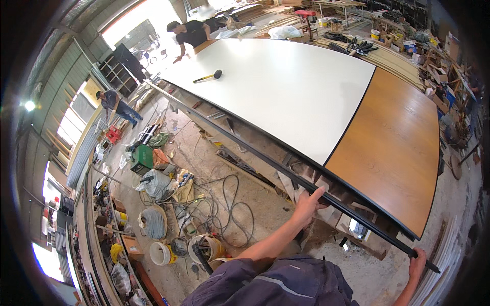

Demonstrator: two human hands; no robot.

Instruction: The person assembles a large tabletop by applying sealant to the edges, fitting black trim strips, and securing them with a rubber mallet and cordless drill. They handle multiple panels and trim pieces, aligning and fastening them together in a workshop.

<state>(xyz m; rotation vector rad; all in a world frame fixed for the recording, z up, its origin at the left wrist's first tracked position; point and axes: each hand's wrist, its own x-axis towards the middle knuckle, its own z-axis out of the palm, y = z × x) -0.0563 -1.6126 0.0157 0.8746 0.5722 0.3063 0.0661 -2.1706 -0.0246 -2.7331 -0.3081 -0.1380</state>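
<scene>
- Two hands grip one long dark metal bar (286, 171) lying along the big tabletop's (286, 81) near edge: left hand (308, 202) clamped mid-length, right hand (417, 262) closed at its end.
- Tabletop's white, brown at the right; a hammer (207, 77) rests on it.
- Left of it, cables (224, 204) and buckets (206, 248) litter the workshop floor.

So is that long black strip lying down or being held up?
Held up: the left hand and right hand grip the black strip beside the panel's edge.
</scene>
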